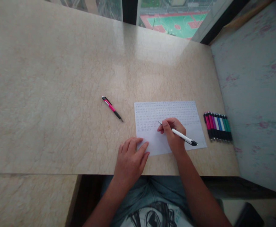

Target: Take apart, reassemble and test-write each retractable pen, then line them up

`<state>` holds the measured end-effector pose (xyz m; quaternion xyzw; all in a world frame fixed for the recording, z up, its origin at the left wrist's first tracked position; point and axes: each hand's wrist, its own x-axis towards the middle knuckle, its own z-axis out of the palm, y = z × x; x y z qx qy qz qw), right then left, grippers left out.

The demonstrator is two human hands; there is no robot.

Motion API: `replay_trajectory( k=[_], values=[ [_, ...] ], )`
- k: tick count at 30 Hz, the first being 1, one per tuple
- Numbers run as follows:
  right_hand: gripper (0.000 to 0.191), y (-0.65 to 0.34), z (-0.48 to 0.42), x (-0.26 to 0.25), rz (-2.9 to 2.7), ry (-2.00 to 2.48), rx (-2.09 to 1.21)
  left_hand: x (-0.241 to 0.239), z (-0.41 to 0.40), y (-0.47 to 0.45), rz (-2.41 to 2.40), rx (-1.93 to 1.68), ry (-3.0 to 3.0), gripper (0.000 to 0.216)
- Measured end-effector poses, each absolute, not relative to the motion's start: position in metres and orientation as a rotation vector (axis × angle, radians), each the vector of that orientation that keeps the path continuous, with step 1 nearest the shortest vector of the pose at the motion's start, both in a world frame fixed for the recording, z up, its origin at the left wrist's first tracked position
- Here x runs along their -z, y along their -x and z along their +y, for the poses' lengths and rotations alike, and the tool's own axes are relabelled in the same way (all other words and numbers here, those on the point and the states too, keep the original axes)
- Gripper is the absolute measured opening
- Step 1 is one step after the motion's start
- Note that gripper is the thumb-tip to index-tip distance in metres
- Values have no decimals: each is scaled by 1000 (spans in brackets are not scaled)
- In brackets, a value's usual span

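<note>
A white pen (pixel 183 137) with a black clip end is gripped in my right hand (pixel 174 134), its tip pointing up and left over the paper. Beneath lies a white sheet of paper (pixel 156 143), its upper part covered with rows of small handwriting too fine to read. My left hand (pixel 132 157) rests with fingers spread, their tips on the sheet's lower left corner. To the left of the paper, a pink and black pen (pixel 112 108) lies slanted on the tabletop, apart from both hands.
The pale marbled tabletop (pixel 57 94) runs to a window (pixel 175 19) at the back. Several pens (pixel 218 126) in pink, white, blue and green lie side by side right of the paper. A flower-patterned wall (pixel 253 94) bounds the right side. A lower surface (pixel 29 198) shows at front left.
</note>
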<state>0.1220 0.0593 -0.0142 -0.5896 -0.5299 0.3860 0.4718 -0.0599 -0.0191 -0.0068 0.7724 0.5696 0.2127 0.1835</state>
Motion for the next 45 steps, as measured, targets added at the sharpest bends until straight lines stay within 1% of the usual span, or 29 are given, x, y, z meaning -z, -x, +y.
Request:
replay_trajectory(
  k=[2,6,11,26,32,45],
  values=[
    [22,-123,59,14,-1362,1426,-923,7,-19,60,1608,-596,-2179,26],
    [34,-122,60,15,-1619,1505,-734,8,-19,60,1610,-596,-2175,27],
    [34,-118,62,17,-1688,1600,-564,7,-19,60,1612,-593,-2177,27],
    [40,-114,61,19,-1763,1618,-510,7,-19,60,1603,-593,-2169,26],
    [37,-115,61,19,-1761,1612,-505,7,-19,60,1600,-587,-2172,27],
    [40,-113,61,18,-1791,1596,-446,8,-19,60,1606,-586,-2176,26]
  ],
)
